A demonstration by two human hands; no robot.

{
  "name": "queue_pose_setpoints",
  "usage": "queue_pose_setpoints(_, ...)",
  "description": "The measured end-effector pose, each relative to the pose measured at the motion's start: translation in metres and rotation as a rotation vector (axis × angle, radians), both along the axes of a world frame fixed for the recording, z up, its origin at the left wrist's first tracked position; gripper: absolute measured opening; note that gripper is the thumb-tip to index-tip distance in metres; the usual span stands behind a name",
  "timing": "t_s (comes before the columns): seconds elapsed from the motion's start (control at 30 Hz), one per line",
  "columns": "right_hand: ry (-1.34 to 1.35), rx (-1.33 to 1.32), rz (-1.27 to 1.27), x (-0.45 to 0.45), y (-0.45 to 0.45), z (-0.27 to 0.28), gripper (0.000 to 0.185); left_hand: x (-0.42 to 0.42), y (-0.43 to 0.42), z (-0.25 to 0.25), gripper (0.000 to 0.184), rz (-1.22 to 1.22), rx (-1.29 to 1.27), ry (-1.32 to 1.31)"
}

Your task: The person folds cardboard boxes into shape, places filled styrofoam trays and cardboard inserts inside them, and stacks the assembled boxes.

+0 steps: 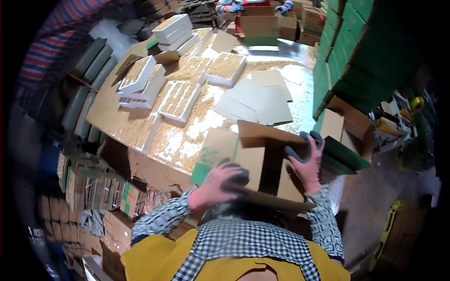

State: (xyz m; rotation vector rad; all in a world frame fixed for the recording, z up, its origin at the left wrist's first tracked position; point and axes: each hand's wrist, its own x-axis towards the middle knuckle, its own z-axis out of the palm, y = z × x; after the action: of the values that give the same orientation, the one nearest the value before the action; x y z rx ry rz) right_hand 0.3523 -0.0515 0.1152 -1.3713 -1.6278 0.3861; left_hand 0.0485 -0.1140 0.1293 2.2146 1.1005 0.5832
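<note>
The pink-gloved left hand (219, 183) is spreading loosely beside an open brown cardboard box (251, 165) with green print, contact unclear; the right hand (308, 160), fingers wide, is touching its right side. The box is occupying the near edge of the counter (301, 89), white trays (220, 81) lying beyond.

Gloved left hand (218, 184) and right hand (308, 164) at open cardboard box (251, 164)
</note>
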Motion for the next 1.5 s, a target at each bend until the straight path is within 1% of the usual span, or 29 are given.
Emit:
queue_pose_setpoints(0.07,0.064,-0.073,0.214,0.026,-0.022,-0.001,0.071,0.012,0.015,-0.014,0.063,0.250,-0.018,-0.171)
queue_pose_setpoints(0.1,-0.142,-0.088,0.382,0.034,-0.046,0.009,0.071,0.010,0.016,-0.031,0.065,0.437,-0.224,-0.367)
queue_pose_setpoints(0.2,-0.665,-0.290,0.733,0.033,-0.101,0.004,0.077,-0.005,0.019,-0.045,0.091,0.532,-0.203,-0.514)
queue_pose_setpoints(0.27,-0.826,-0.369,0.722,0.046,-0.098,-0.003,0.080,-0.035,0.032,-0.072,0.093,0.652,-0.753,-0.771)
queue_pose_setpoints(0.33,-0.887,-0.358,0.650,0.038,-0.079,0.005,0.079,-0.062,0.043,-0.079,0.076,0.246,-1.055,-0.463)
queue_pose_setpoints(0.37,-0.841,-0.356,0.615,0.046,-0.061,0.008,0.076,-0.067,0.050,-0.091,0.073,0.186,-1.140,-0.678)
queue_pose_setpoints(0.4,-0.551,-0.186,0.459,0.048,-0.046,0.011,0.068,-0.071,0.057,-0.105,0.070,0.118,-1.222,-0.899)
queue_pose_setpoints(0.43,0.130,-0.456,0.348,0.059,-0.035,-0.012,0.056,-0.064,0.073,-0.030,0.071,-0.046,-1.049,-0.889)
queue_pose_setpoints(0.47,0.901,-0.468,0.152,0.069,-0.024,-0.035,0.049,-0.063,0.089,-0.003,0.075,-0.096,-0.896,-0.746)
queue_pose_setpoints(0.5,1.016,-0.441,0.075,0.067,-0.015,-0.050,0.049,-0.058,0.104,0.012,0.081,-0.140,-0.751,-0.602)
queue_pose_setpoints(0.53,0.810,-0.479,0.044,0.066,-0.009,-0.076,0.049,-0.052,0.115,0.015,0.087,-0.183,-0.608,-0.454)
queue_pose_setpoints(0.6,0.135,-0.537,0.021,0.072,0.000,-0.137,0.049,-0.021,0.130,-0.025,0.085,0.151,-0.492,0.020)
queue_pose_setpoints(0.63,0.040,-0.553,0.028,0.075,0.002,-0.148,0.049,-0.010,0.133,-0.075,0.084,0.178,-0.529,-0.144)
queue_pose_setpoints(0.67,0.340,-0.577,0.071,0.079,-0.005,-0.139,0.049,-0.001,0.134,-0.116,0.084,0.203,-0.559,-0.312)
queue_pose_setpoints(0.7,0.980,-0.569,0.163,0.069,-0.006,-0.104,0.049,0.013,0.126,-0.107,0.082,0.259,-0.438,-0.198)
queue_pose_setpoints(0.73,1.216,-0.511,0.186,0.055,-0.011,-0.068,0.049,0.023,0.118,-0.096,0.080,0.315,-0.331,-0.082)
queue_pose_setpoints(0.8,0.646,-0.419,-0.279,-0.013,-0.012,0.019,0.056,0.005,0.132,-0.093,0.076,0.348,-0.440,-0.309)
queue_pose_setpoints(0.87,-0.433,-0.694,-0.483,-0.004,-0.019,-0.029,0.067,-0.051,0.164,-0.065,0.074,0.463,-0.744,-0.595)
queue_pose_setpoints(0.9,-0.686,-0.722,-0.520,-0.025,-0.008,-0.023,0.078,-0.083,0.183,-0.108,0.071,0.728,-0.500,-0.453)
queue_pose_setpoints(0.93,-0.722,-0.802,-0.622,-0.040,0.001,-0.015,0.082,-0.122,0.211,-0.162,0.070,0.992,0.011,-0.433)
queue_pose_setpoints(0.97,-0.672,-0.777,-0.624,-0.033,0.003,-0.019,0.082,-0.174,0.237,-0.180,0.070,1.309,0.217,-0.196)
queue_pose_setpoints(1.0,-0.618,-0.754,-0.625,-0.026,0.004,-0.025,0.082,-0.233,0.257,-0.225,0.075,1.610,-0.040,0.374)
queue_pose_setpoints(1.07,-0.695,-0.743,-0.603,-0.033,0.008,-0.022,0.082,-0.281,0.282,-0.242,0.075,1.774,-0.433,0.361)
queue_pose_setpoints(1.13,-0.719,-0.731,-0.593,-0.041,0.011,-0.020,0.082,-0.283,0.303,-0.262,0.071,1.747,-0.353,-0.005)
queue_pose_setpoints(1.2,-0.706,-0.727,-0.591,-0.046,0.010,-0.017,0.082,-0.250,0.304,-0.211,0.074,1.658,-0.325,-0.641)
queue_pose_setpoints(1.23,-0.715,-0.719,-0.586,-0.047,0.010,-0.016,0.082,-0.235,0.315,-0.209,0.087,1.563,-0.170,-1.182)
queue_pose_setpoints(1.33,-0.708,-0.696,-0.549,-0.042,0.005,-0.019,0.084,-0.215,0.341,-0.208,0.076,1.664,-0.075,-1.545)
queue_pose_setpoints(1.43,-0.701,-0.700,-0.551,-0.035,0.000,-0.027,0.086,-0.187,0.325,-0.138,0.068,1.612,-0.184,-1.686)
queue_pose_setpoints(1.5,-0.706,-0.630,-0.545,-0.041,0.000,-0.026,0.084,-0.182,0.300,-0.139,0.068,1.503,-0.239,-1.622)
